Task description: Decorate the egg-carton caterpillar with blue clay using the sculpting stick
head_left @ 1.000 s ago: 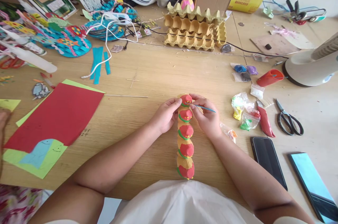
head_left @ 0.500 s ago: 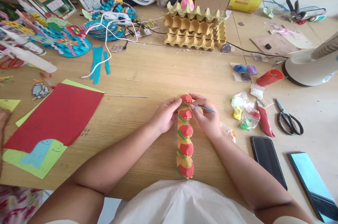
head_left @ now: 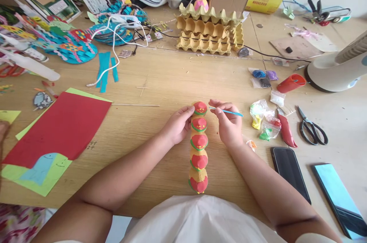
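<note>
In front of me an egg carton strip stretches toward my body, its several bumps covered with red clay, green edging and small yellow bits. The farthest bump carries a yellow smile and eyes. My left hand grips the strip at that far end, thumb on its left side. Just right of the same bump, my right hand pinches a thin blue clay tool. The tool's tip is slightly apart from the clay.
Bags of coloured clay, a red cutter, scissors and two phones lie to the right. Red paper is at left, near another person's hand. Egg cartons stand at the back.
My right hand has drawn back to the right with the clay tool, away from the far bump. The strip has tilted slightly, showing the yellow smile more plainly.
</note>
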A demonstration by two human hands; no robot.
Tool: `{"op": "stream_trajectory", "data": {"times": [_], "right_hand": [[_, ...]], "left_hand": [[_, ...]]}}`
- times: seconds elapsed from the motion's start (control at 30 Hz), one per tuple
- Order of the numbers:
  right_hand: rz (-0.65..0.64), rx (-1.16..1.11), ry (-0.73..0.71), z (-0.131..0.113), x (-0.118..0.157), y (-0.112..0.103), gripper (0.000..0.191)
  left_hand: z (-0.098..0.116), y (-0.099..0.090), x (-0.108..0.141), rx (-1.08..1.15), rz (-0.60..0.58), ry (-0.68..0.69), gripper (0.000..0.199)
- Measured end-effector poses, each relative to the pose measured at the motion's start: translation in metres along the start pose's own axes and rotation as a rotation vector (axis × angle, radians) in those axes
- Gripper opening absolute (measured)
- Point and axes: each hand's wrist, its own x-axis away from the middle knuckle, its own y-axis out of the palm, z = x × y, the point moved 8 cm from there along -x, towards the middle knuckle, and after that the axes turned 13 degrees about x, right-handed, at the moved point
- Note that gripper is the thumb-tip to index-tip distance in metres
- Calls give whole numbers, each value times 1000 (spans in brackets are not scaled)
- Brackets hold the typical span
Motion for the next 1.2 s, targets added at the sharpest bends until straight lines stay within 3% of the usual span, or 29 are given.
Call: {"op": "stream_trajectory", "data": {"times": [0.1,0.33,1.2], "right_hand": [[-1,-18,30,4,-2,-1,21],[-147,18,11,-4,2,13,20],[-152,15,35,-4,2,16,27]], "left_hand": [[0,1,1,16,17,-23,28],[2,5,2,50,-13,-21,19],[4,9,4,-4,-47,-16,20]]}}
